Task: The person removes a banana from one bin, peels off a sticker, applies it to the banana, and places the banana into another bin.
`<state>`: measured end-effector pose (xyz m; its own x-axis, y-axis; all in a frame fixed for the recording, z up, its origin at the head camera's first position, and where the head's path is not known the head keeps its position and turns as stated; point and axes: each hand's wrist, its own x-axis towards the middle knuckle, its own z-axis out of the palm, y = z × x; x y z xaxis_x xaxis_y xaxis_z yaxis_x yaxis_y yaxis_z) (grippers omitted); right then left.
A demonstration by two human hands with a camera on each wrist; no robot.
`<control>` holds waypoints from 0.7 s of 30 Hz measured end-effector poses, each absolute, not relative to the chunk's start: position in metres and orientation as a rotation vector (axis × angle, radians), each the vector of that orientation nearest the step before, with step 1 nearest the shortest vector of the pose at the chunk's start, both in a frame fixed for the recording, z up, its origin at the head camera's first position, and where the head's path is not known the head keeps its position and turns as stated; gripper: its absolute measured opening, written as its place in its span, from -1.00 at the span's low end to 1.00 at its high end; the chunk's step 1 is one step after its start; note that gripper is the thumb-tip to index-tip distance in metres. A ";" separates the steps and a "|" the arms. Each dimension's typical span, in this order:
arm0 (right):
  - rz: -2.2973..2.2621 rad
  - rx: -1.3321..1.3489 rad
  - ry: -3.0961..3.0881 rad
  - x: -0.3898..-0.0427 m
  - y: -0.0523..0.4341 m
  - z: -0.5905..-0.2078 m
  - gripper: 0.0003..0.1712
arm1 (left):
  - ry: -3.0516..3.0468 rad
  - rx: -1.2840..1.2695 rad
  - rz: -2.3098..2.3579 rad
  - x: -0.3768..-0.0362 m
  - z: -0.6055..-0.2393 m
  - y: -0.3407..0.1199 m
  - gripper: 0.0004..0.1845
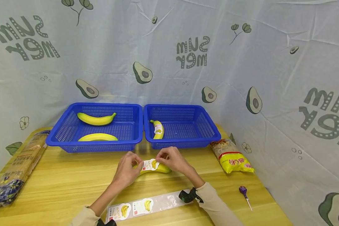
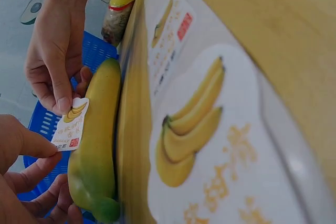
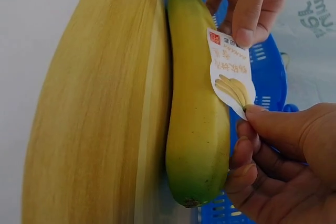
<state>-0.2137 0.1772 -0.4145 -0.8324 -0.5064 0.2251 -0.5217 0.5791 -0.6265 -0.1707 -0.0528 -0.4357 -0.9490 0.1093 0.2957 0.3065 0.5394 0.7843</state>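
A white sticker (image 1: pixel 150 164) with a banana picture is held over a yellow banana (image 1: pixel 164 169) that lies on the table in front of the baskets. My left hand (image 1: pixel 127 168) pinches the sticker's left end between thumb and finger. At the other end my right hand (image 1: pixel 173 160) pinches its corner. In the right wrist view the sticker (image 3: pixel 231 72) is against the upper side of the banana (image 3: pixel 194 114), its outer edge standing off the peel. Nearer me lies a clear backing strip (image 1: pixel 166 201) bearing two more banana stickers (image 1: pixel 142 206).
Two blue baskets stand at the back: the left basket (image 1: pixel 138 125) holds two plain bananas (image 1: pixel 96 119), the right basket (image 1: pixel 183 146) a stickered banana (image 1: pixel 158 129). A long noodle packet (image 1: pixel 22 169) lies left; a yellow bag (image 1: pixel 233 157) and a lollipop (image 1: pixel 243 190) lie right.
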 end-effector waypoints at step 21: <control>0.999 0.997 -2.758 -0.216 0.175 -0.420 -0.96 | -2.584 -0.349 -1.360 -0.171 -0.441 -0.052 -0.75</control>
